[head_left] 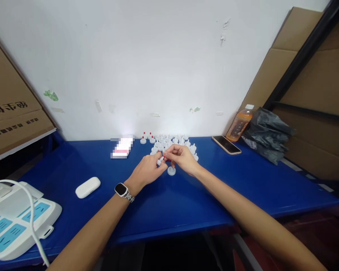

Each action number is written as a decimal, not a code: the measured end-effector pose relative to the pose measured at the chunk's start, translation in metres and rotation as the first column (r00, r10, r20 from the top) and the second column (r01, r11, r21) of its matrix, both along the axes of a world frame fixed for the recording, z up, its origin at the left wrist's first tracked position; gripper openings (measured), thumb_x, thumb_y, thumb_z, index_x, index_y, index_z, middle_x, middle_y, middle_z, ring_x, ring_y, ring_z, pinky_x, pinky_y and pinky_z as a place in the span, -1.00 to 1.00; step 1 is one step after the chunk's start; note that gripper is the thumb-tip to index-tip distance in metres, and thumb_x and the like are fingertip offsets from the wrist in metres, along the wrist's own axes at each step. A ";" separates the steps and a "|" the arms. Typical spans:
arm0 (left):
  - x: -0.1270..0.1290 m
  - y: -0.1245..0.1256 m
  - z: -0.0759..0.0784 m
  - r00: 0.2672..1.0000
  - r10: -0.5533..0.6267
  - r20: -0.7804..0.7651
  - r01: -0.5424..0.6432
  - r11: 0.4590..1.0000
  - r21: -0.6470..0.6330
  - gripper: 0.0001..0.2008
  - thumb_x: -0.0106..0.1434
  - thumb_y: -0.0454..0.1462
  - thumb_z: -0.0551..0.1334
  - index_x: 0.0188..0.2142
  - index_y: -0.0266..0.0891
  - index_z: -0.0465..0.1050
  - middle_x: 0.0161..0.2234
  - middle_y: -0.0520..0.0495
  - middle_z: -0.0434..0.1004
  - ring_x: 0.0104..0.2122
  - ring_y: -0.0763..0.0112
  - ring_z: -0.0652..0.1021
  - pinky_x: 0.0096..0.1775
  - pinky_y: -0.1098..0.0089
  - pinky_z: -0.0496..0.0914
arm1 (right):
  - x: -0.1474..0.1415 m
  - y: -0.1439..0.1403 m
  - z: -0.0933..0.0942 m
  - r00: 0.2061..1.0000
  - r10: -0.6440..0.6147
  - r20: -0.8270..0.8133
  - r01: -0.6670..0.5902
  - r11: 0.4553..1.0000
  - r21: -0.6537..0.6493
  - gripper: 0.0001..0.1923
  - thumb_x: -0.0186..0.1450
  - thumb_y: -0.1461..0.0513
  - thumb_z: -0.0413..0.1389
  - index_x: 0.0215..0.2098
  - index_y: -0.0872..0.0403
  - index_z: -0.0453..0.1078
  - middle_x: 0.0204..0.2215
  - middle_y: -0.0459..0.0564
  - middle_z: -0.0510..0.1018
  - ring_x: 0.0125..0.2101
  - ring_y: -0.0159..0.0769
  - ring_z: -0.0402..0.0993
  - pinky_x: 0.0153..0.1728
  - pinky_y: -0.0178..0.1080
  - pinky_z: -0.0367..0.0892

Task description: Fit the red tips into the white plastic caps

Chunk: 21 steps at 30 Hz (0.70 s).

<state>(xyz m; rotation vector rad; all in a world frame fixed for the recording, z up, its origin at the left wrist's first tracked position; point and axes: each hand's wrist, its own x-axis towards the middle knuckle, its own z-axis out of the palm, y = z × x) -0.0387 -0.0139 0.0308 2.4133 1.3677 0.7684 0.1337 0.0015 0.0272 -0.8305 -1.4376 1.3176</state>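
Note:
My left hand (pixel 149 168) is closed on a white nozzle cap (pixel 159 162), whose spout points toward my other hand. Right against it, my right hand (pixel 183 157) pinches a small red tip (pixel 164 157) at the spout's end; whether the tip is seated on it is hidden by the fingers. Some more red (pixel 168 160) shows under the right fingers. One loose white nozzle cap (pixel 171 171) lies on the table just below the hands. Behind them spreads a pile of white nozzle caps (pixel 166 141). Several caps with red tips (pixel 143 140) stand at its left.
On the blue table (pixel 169 210) are a white earphone case (pixel 88 187), a power strip (pixel 19 222) with a cable, and a pixelated item (pixel 122 146). A phone (pixel 226 145), an orange drink bottle (pixel 240 123) and a black plastic bag (pixel 268 133) are at right.

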 end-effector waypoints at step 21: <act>0.005 0.002 -0.004 0.988 0.027 0.154 -0.025 1.000 -0.020 -0.91 0.26 -0.22 0.13 -0.34 -0.18 0.29 -0.52 0.09 0.40 -0.55 0.46 0.38 -0.46 0.44 0.13 | -0.003 -0.009 -0.001 0.998 -0.062 0.029 0.056 0.981 0.184 -0.67 0.19 0.00 0.29 -0.36 0.08 0.40 -0.41 -0.05 0.58 -0.40 -0.35 0.50 -0.33 -0.27 0.38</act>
